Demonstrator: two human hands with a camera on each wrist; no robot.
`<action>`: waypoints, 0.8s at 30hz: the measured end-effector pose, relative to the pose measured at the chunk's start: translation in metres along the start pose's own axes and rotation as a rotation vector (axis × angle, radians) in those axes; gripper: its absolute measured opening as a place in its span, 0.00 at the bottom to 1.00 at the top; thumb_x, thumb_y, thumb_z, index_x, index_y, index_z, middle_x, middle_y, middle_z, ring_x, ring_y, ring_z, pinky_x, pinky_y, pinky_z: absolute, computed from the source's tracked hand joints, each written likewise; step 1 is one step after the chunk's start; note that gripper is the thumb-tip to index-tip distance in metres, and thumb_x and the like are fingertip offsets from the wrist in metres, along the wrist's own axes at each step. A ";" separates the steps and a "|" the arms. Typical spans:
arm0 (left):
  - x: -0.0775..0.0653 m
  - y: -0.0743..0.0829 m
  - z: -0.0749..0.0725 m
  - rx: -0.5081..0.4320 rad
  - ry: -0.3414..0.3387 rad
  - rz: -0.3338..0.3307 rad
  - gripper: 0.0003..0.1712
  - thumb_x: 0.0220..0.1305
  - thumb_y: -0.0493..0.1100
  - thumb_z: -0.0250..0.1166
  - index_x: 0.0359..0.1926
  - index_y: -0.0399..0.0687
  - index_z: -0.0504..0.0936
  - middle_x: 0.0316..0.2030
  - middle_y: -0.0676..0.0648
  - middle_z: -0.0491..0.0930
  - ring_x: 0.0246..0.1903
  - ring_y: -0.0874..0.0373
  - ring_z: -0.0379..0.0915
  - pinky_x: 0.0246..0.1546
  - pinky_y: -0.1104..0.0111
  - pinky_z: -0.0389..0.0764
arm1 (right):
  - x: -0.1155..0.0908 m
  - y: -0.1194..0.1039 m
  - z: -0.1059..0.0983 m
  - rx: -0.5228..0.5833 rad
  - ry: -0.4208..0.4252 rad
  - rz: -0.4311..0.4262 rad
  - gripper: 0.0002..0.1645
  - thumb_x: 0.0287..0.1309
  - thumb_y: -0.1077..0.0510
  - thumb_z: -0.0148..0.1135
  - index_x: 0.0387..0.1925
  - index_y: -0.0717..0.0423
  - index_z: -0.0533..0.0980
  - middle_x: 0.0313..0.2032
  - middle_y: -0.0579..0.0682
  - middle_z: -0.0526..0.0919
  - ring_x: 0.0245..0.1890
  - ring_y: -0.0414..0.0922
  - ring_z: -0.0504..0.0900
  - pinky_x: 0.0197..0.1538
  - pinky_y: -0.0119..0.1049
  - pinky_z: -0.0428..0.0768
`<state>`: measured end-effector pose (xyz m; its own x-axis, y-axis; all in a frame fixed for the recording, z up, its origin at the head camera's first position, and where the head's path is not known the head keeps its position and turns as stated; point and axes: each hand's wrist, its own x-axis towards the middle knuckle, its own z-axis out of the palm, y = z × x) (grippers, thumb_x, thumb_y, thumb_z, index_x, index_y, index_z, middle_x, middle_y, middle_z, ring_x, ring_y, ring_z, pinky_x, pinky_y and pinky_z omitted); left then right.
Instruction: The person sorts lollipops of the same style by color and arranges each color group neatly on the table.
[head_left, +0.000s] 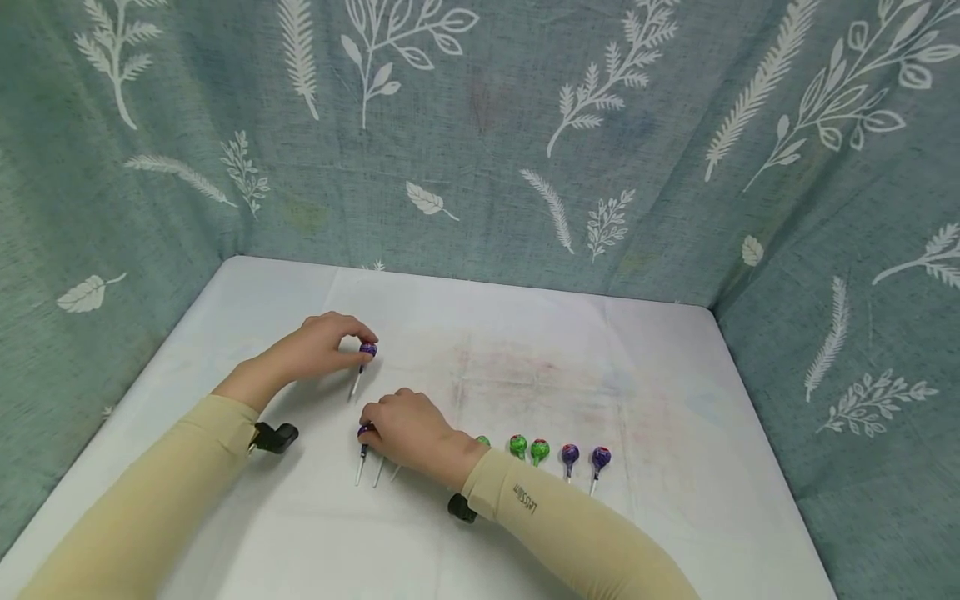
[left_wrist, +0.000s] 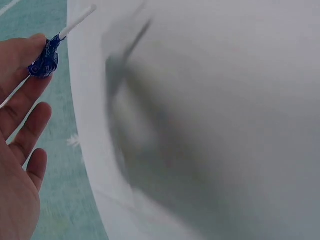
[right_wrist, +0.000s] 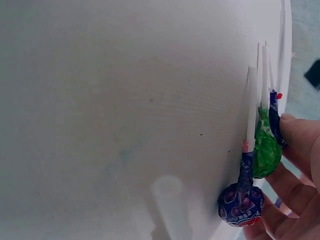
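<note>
My left hand (head_left: 326,343) pinches a purple-wrapped lollipop (head_left: 368,349) by its candy head between thumb and fingertips. In the left wrist view this lollipop (left_wrist: 46,62) looks blue, and its white stick casts a shadow on the table. Nearer to me, my right hand (head_left: 411,429) has thumb and fingers at the head of another purple lollipop (head_left: 363,448). The right wrist view shows the thumb against that purple wrapper (right_wrist: 274,117), beside a green lollipop (right_wrist: 267,152) and a purple lollipop (right_wrist: 241,205). From the head, only the sticks of these neighbours show.
Right of my right wrist lie green lollipops (head_left: 518,445) (head_left: 540,451) and purple lollipops (head_left: 570,454) (head_left: 601,457). Another green one (head_left: 483,440) is mostly hidden by the wrist. A white-covered table (head_left: 525,333) stands before leaf-patterned green curtains (head_left: 465,167).
</note>
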<state>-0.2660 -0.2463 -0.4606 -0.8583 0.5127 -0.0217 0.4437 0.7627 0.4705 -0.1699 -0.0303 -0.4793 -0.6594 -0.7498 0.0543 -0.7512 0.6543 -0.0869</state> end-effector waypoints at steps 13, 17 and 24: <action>0.079 0.001 0.001 -0.060 -0.076 -0.047 0.19 0.64 0.53 0.68 0.54 0.54 0.83 0.49 0.55 0.82 0.53 0.52 0.74 0.56 0.48 0.68 | -0.001 0.002 0.003 0.024 -0.004 0.005 0.11 0.65 0.41 0.63 0.43 0.38 0.83 0.33 0.33 0.82 0.34 0.36 0.79 0.40 0.31 0.75; 0.097 0.002 0.002 -0.089 -0.070 -0.053 0.19 0.65 0.52 0.68 0.54 0.53 0.83 0.49 0.52 0.81 0.53 0.51 0.75 0.54 0.49 0.72 | -0.001 0.002 0.003 0.017 -0.014 0.012 0.10 0.65 0.41 0.63 0.42 0.37 0.82 0.31 0.32 0.80 0.33 0.35 0.77 0.40 0.30 0.75; 0.117 0.000 0.007 -0.109 -0.054 -0.101 0.17 0.65 0.50 0.69 0.53 0.53 0.83 0.51 0.48 0.81 0.54 0.49 0.73 0.55 0.50 0.72 | -0.001 0.003 0.003 0.022 -0.029 0.027 0.09 0.65 0.40 0.63 0.42 0.34 0.83 0.31 0.31 0.79 0.31 0.35 0.76 0.37 0.29 0.74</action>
<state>-0.3648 -0.1832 -0.4689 -0.8807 0.4584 -0.1194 0.3231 0.7657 0.5562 -0.1710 -0.0278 -0.4821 -0.6783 -0.7344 0.0224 -0.7318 0.6726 -0.1097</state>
